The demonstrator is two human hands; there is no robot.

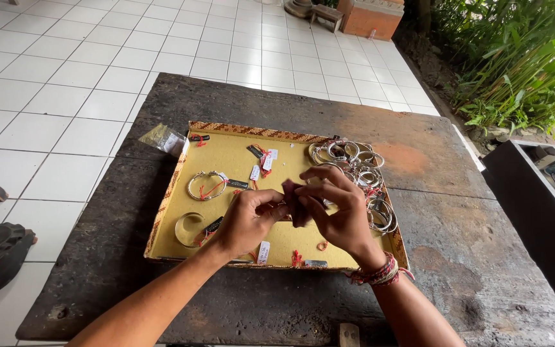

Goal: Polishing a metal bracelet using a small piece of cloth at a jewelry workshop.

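My left hand [246, 220] and my right hand [336, 209] meet above a shallow yellow-lined tray [226, 157] with a woven patterned rim. Both pinch a small dark maroon cloth [295, 200] between them; whatever sits inside the cloth is hidden. My right wrist wears braided red bands. On the tray's left lie two silver bangles [205, 185] with red threads and tags. A heap of several silver bangles [361, 170] runs along the tray's right side, just behind and beside my right hand.
The tray rests on a dark weathered wooden table [431, 225]. A small clear plastic bag [162, 138] lies by the tray's far left corner. White floor tiles spread behind; plants grow at the far right. A dark box [534, 205] with oddments stands at the right.
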